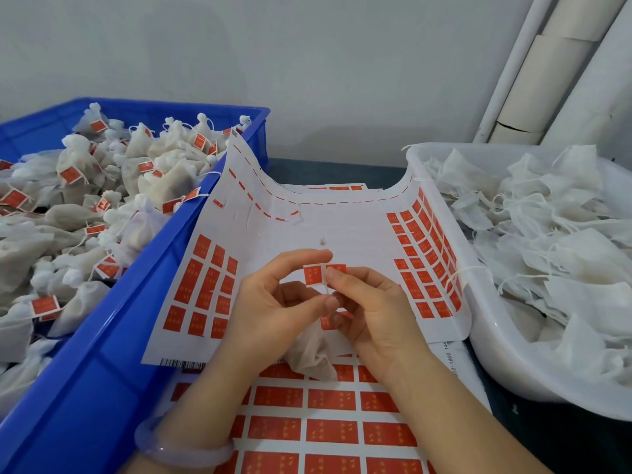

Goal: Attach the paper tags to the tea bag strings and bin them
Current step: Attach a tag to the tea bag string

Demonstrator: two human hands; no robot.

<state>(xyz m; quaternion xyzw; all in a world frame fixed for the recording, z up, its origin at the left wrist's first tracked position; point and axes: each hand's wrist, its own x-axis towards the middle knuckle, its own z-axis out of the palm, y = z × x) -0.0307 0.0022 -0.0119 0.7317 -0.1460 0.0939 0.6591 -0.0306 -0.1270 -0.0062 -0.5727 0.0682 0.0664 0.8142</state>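
Note:
A small red paper tag (315, 275) is held unfolded above the sticker sheets. My left hand (273, 302) pinches its left half between thumb and forefinger, and my right hand (372, 309) pinches the right half (337, 268). A thin white string (326, 288) runs down from the tag's middle to a crumpled white tea bag (313, 354) hanging under my hands. The sheet of red tags (205, 285) lies curled beneath, with tags left along both sides.
A blue crate (113, 336) at left holds several tagged tea bags. A white tub (496, 354) at right holds several untagged bags. More full tag sheets (328, 429) lie in front. Cardboard tubes (547, 80) lean on the wall at the back right.

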